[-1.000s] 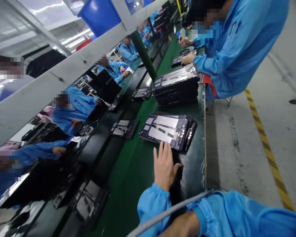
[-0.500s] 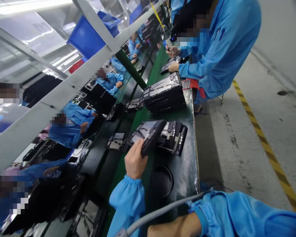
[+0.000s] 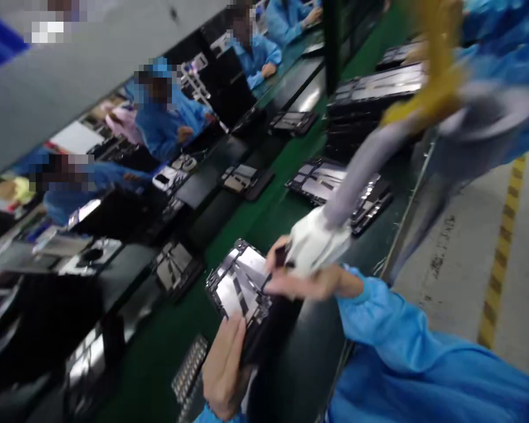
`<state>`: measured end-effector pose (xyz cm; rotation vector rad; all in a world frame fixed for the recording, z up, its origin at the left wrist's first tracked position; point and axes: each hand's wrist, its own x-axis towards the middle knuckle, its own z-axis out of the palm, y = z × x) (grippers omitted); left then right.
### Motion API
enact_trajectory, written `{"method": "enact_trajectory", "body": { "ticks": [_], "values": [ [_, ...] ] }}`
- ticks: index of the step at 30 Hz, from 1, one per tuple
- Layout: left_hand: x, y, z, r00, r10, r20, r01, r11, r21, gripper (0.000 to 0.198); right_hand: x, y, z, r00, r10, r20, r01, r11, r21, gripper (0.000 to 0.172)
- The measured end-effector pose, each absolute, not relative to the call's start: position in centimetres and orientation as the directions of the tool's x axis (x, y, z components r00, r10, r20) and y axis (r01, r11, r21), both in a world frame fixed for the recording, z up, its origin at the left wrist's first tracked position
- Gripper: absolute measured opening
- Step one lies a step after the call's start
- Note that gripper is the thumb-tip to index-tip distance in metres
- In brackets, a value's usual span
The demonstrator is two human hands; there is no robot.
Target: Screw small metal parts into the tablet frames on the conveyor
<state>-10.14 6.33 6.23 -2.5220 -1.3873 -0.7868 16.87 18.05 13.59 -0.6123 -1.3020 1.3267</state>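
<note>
My left hand [image 3: 224, 364] grips the lower edge of a black-framed device with a silver inner panel [image 3: 240, 288], tilted above the bench. Closed round a white handheld tool [image 3: 317, 241], my right hand [image 3: 311, 282] is at the device's right edge. A grey hose [image 3: 370, 164] runs up from the tool toward a blurred yellow part [image 3: 441, 70]. The tool's tip is hidden by my fingers. Beyond the tool lies a small pile of similar devices [image 3: 320, 179], partly covered by the hose.
A green conveyor strip [image 3: 220, 235] carries devices such as this one [image 3: 176, 267]. A tray of small parts [image 3: 189, 367] is at lower left. A taller device stack [image 3: 370, 88] stands farther back. Co-workers in blue sit across the line; a blue sleeve [image 3: 524, 117] shows at right.
The device in my left hand has come nearer and lower. My right hand has risen into view with the white tool. The view has shifted, and the hose now crosses the upper right.
</note>
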Motion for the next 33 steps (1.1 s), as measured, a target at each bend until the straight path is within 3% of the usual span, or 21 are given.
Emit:
{"method": "enact_trajectory", "body": {
  "ticks": [2,4,7,11,14,16,19,23,25,28,30,33],
  "values": [
    [-9.0,3.7,5.6,0.495,0.694,0.523,0.797,-0.603,0.046,0.058,18.0,19.8,12.7,-0.259,0.916,0.307,-0.36,0.204,-0.91,0.015],
    [-8.3,1.9,5.1,0.504,0.715,0.484,0.805,-0.592,0.036,0.06,18.4,21.1,11.2,-0.238,0.932,0.273,-0.352,0.179,-0.919,0.021],
    [-7.9,0.4,4.5,0.534,0.759,0.373,0.816,-0.577,0.007,0.065,18.2,22.2,8.5,-0.2,0.958,0.206,-0.288,0.143,-0.947,0.031],
    [-6.9,0.4,4.3,0.618,0.748,0.243,0.782,-0.617,-0.09,0.056,17.3,22.7,5.9,-0.123,0.977,0.173,-0.223,0.142,-0.964,0.032],
    [-4.6,1.3,4.2,0.604,0.754,0.258,0.793,-0.602,-0.096,0.067,16.9,23.1,5.1,-0.09,0.981,0.173,-0.199,0.153,-0.968,0.031],
    [-2.4,2.2,3.7,0.525,0.807,0.269,0.847,-0.527,-0.07,0.07,16.8,23.2,4.8,-0.091,0.98,0.178,-0.184,0.16,-0.97,0.029],
    [0.7,3.7,2.6,0.402,0.887,0.229,0.912,-0.409,-0.017,0.057,16.8,23.3,4.7,-0.098,0.978,0.184,-0.168,0.166,-0.972,0.028],
    [2.4,5.3,1.9,0.367,0.911,0.188,0.921,-0.385,0.067,0.05,16.6,23.4,4.4,-0.101,0.982,0.16,-0.164,0.142,-0.976,0.028],
    [2.0,5.6,2.2,0.356,0.905,0.231,0.913,-0.39,0.119,0.048,16.5,23.4,4.2,-0.104,0.984,0.148,-0.17,0.129,-0.977,0.027],
    [0.3,5.3,2.8,0.315,0.855,0.412,0.87,-0.434,0.235,0.037,16.5,23.5,3.8,-0.112,0.984,0.141,-0.179,0.119,-0.977,0.027],
    [-1.2,4.8,3.3,0.192,0.839,0.509,0.869,-0.386,0.309,0.036,16.5,23.5,3.5,-0.121,0.983,0.138,-0.175,0.116,-0.978,0.028],
    [-3.4,4.2,4.2,-0.105,0.853,0.512,0.912,-0.123,0.392,0.024,16.4,23.6,3.4,-0.12,0.982,0.144,-0.153,0.125,-0.98,0.028]
  ]
}}
